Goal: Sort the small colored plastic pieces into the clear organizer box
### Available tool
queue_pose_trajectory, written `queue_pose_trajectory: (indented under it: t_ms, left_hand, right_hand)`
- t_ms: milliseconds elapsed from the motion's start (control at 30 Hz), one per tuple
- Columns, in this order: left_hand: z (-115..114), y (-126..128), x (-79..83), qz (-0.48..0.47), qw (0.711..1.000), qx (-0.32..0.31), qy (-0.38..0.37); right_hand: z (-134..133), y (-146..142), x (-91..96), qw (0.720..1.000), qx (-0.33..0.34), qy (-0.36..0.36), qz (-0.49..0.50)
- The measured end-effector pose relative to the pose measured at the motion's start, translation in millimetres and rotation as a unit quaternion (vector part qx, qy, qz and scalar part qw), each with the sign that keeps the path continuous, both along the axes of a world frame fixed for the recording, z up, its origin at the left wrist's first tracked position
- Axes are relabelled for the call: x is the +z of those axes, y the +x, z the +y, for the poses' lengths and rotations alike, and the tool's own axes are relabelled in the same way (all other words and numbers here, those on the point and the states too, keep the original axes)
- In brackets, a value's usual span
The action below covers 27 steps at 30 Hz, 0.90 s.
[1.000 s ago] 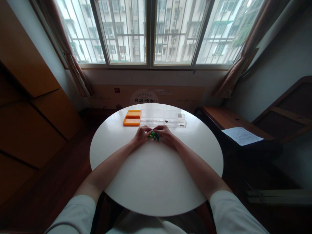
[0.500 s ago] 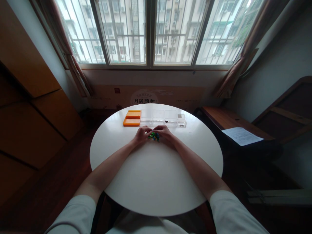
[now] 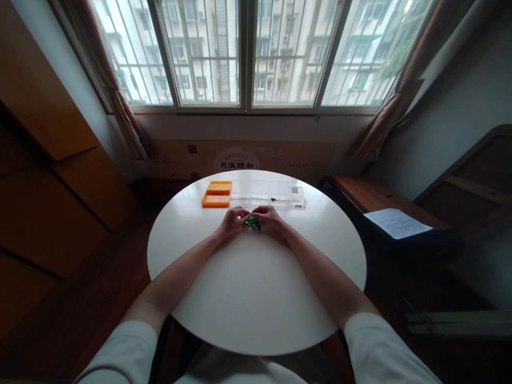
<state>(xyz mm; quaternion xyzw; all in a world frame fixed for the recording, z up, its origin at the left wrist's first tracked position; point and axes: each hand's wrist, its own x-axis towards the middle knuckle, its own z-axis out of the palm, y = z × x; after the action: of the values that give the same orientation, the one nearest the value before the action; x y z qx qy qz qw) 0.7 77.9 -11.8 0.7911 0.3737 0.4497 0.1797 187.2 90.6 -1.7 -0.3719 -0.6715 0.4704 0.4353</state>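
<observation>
1. Grip of the bare left hand, in the head view: thumb and fingers are bent together at the tips, but whether they pinch a small piece is too small to tell.
2. Grip of the bare right hand: the fingers curve inward with their tips close to the left hand's; whether anything sits between them cannot be told either.
3. Just below the meeting fingertips, between the two hands, lies a small heap of green, blue and yellow pieces; their separate shapes are too small to make out.
4. Both forearms reach in over a round, glossy white worktop, which carries the heap near its far side.
5. Beyond the hands stands a row of clear plastic compartments, with a tiny dark piece toward its right part.
6. At the row's left end is a bright orange plastic rectangular tray; whether it is joined to the clear part cannot be told.
7. Right of the worktop, a white printed paper sheet lies on a brown wooden bench.
</observation>
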Motion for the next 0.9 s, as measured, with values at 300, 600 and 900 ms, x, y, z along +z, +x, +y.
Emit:
queue_pose_trajectory:
  t_ms: [300,600,900]
  left_hand:
    - [0.1,-0.4,1.6,0.003,1.000,0.012,-0.006]
    - [-0.4,-0.1,1.1,0.003,1.000,0.022,-0.006]
    - [0.5,0.4,0.9,0.000,1.000,0.017,0.001]
  right_hand:
    - [0.9,1.1,-1.6,1.000,0.011,0.000,0.002]
    - [-1.5,1.4,0.4,1.000,0.010,0.004,-0.003]
    - [-1.0,0.7,-0.7,1.000,0.014,-0.002,0.004]
